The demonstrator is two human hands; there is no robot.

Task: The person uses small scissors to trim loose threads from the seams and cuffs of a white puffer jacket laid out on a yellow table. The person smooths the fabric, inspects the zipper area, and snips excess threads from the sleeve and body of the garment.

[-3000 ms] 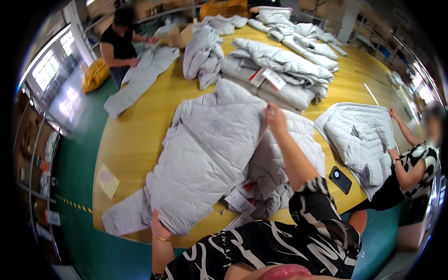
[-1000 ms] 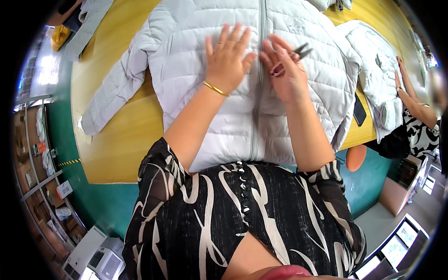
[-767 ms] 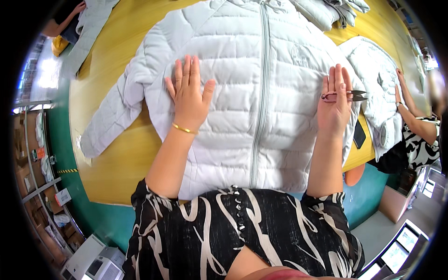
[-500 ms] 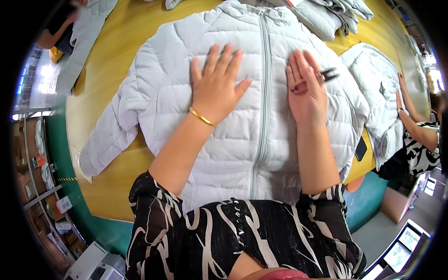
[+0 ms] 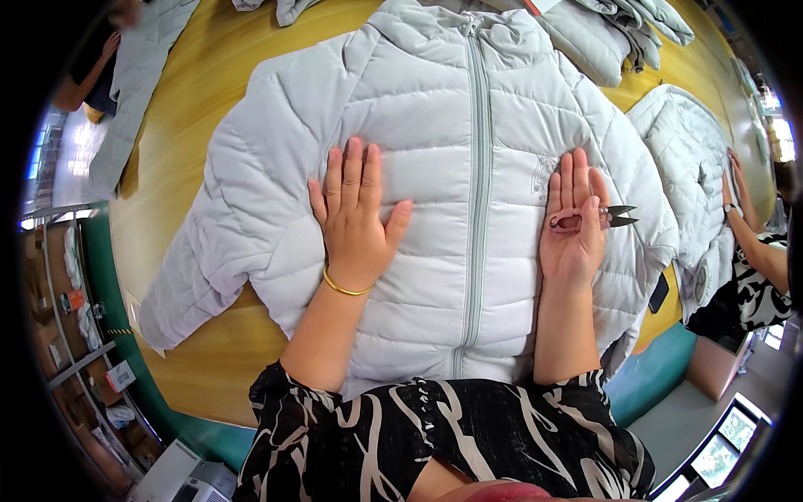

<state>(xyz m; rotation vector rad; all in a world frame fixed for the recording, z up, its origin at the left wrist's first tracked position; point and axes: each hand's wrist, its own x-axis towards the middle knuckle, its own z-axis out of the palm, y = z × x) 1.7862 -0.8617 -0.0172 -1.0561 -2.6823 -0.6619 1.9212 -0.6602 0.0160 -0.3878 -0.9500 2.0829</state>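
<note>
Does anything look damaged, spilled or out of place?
Nothing looks spilled or torn. Slightly odd: pink-handled metal thread snips sit in the right hand, blades parted, over the pale grey quilted jacket, where they could snag fabric.

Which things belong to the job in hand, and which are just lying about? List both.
In the job:
- pale grey jacket, spread front up
- left hand, flat on the jacket
- snips, held in the right hand

Lying about:
- dark phone, partly hidden by the jacket
- heaped grey garments beyond the collar
</note>
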